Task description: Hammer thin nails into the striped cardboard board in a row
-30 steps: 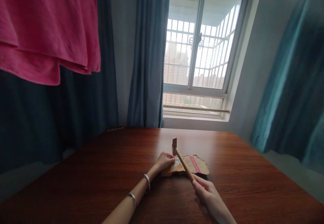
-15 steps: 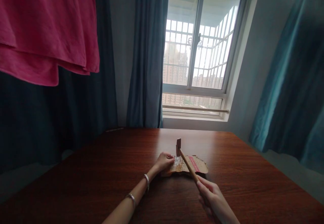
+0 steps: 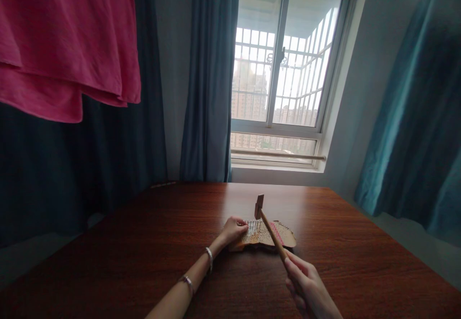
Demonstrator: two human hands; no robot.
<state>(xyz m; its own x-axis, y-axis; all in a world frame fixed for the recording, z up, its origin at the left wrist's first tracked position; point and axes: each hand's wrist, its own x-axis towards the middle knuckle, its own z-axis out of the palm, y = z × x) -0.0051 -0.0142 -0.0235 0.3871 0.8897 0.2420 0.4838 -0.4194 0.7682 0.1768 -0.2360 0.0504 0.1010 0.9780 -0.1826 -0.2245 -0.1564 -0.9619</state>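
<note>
My right hand (image 3: 306, 280) is wrapped round the wooden handle of a hammer (image 3: 272, 235), its head raised above the board. A piece of cardboard (image 3: 286, 236), marked with many small dots and a pink patch, lies on the table. Several thin nails (image 3: 255, 225) stand upright in its left part. At the cardboard's left end, my left hand (image 3: 233, 230) pinches with thumb and forefinger beside the row of nails; it seems to hold a nail, though the fingers mostly hide it. Two silver bangles circle the left forearm.
The brown wooden table (image 3: 137, 242) stretches to the wall below a barred window (image 3: 279, 93). Blue curtains (image 3: 212, 79) hang at both sides. A pink cloth (image 3: 72, 45) hangs at the upper left, above the table's level.
The hammer's head has moved slightly up and to the right, away from the nails. My right hand has shifted a little right. My left hand stays in place.
</note>
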